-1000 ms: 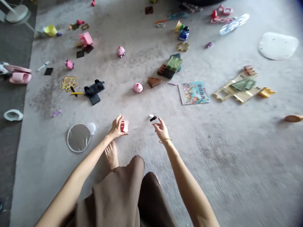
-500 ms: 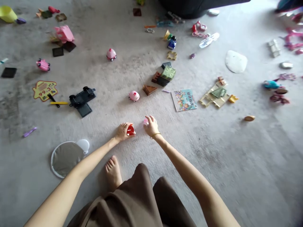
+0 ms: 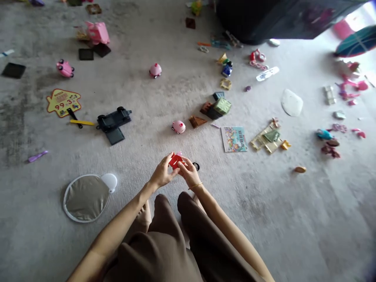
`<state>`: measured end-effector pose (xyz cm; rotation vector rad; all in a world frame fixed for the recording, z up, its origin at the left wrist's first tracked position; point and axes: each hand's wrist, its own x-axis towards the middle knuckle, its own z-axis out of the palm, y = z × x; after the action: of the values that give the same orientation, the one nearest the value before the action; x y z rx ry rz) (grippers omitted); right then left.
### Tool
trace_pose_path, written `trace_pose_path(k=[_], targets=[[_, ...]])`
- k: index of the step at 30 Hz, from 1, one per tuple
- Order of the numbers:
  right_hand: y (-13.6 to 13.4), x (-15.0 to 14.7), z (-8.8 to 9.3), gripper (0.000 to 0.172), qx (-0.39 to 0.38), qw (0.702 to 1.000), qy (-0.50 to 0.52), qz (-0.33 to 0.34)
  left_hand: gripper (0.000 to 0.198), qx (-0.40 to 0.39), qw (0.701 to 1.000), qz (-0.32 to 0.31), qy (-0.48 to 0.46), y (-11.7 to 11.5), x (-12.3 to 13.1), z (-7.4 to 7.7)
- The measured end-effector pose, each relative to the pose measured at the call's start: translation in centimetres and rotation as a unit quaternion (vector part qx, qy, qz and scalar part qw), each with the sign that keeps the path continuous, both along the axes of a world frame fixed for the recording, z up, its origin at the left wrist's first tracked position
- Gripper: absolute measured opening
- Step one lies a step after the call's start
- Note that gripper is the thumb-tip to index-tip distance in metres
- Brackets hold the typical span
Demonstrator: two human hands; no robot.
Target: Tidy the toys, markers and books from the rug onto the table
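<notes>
My left hand [image 3: 161, 174] and my right hand [image 3: 188, 174] meet just above my knees, over a grey carpet [image 3: 264, 219]. Both pinch a small red toy piece [image 3: 175, 160] between their fingertips. My right wrist wears a thin gold bangle. A small black piece [image 3: 196, 166] lies on the carpet just right of my right hand. A pink pig-shaped toy [image 3: 178, 127] sits a little beyond the hands.
A round grey folding disc [image 3: 85, 197] lies to the left. A black toy car [image 3: 113, 119], a yellow number card [image 3: 63, 102], a picture book [image 3: 233, 138], stacked magnetic tiles [image 3: 217, 107], yellow frames [image 3: 266, 139] and several pink toys are scattered about. A dark piece of furniture [image 3: 264, 19] stands at the back.
My hands lifted off the carpet and came together; the right hand now also grips the red piece. The view has shifted right and up.
</notes>
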<state>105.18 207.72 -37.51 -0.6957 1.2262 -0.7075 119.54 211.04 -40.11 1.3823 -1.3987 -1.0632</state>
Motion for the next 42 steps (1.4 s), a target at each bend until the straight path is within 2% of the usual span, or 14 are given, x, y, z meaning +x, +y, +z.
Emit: trace_pose_path(k=[3,6,9,11,14,18,21,24,28,33,37,42], targets=[[-0.3,0.2,-0.5,0.04,0.016,0.998,0.003,0.061,0.05,0.042,0.999,-0.004,0.01,0.8,2.5,0.6],[-0.3,-0.1,-1.0,0.039,0.011,0.99,0.01,0.138,0.048,0.038,0.996,-0.03,-0.071,1.1,4.0,1.2],[-0.5,-0.9,-1.3,0.037,-0.002,0.977,0.013,0.213,0.038,0.064,0.984,-0.057,-0.157,1.4,4.3,1.7],[-0.9,-1.7,-1.5,0.038,0.008,0.972,-0.004,0.236,0.033,0.077,0.978,-0.062,-0.183,1.7,4.0,2.0],[-1.4,-2.9,-2.0,0.04,0.033,0.969,-0.042,0.243,0.034,0.067,0.973,-0.032,-0.22,2.2,2.7,1.9],[-1.6,-3.3,-2.8,0.041,0.041,0.969,-0.063,0.235,0.044,0.008,0.949,0.029,-0.312,3.3,0.7,1.0],[-1.1,-3.0,-3.5,0.04,0.032,0.971,-0.062,0.23,0.049,-0.019,0.937,0.031,-0.347,4.4,-0.1,0.1],[-0.3,-2.5,-4.1,0.039,0.014,0.967,-0.053,0.248,0.051,-0.005,0.945,0.011,-0.327,5.7,0.0,-0.4],[0.8,-2.3,-4.5,0.04,-0.002,0.957,-0.035,0.287,0.04,0.033,0.956,0.007,-0.292,6.7,0.6,-0.6],[1.6,-2.6,-4.1,0.039,0.046,0.962,-0.044,0.267,0.032,0.065,0.956,0.012,-0.286,6.7,0.9,-1.0],[1.5,-2.9,-4.0,0.041,0.042,0.957,-0.052,0.281,0.034,0.043,0.959,0.03,-0.278,6.5,0.6,-0.9],[1.0,-2.8,-4.3,0.041,0.009,0.954,-0.049,0.296,0.035,0.001,0.948,0.041,-0.316,6.5,0.5,-0.5]])
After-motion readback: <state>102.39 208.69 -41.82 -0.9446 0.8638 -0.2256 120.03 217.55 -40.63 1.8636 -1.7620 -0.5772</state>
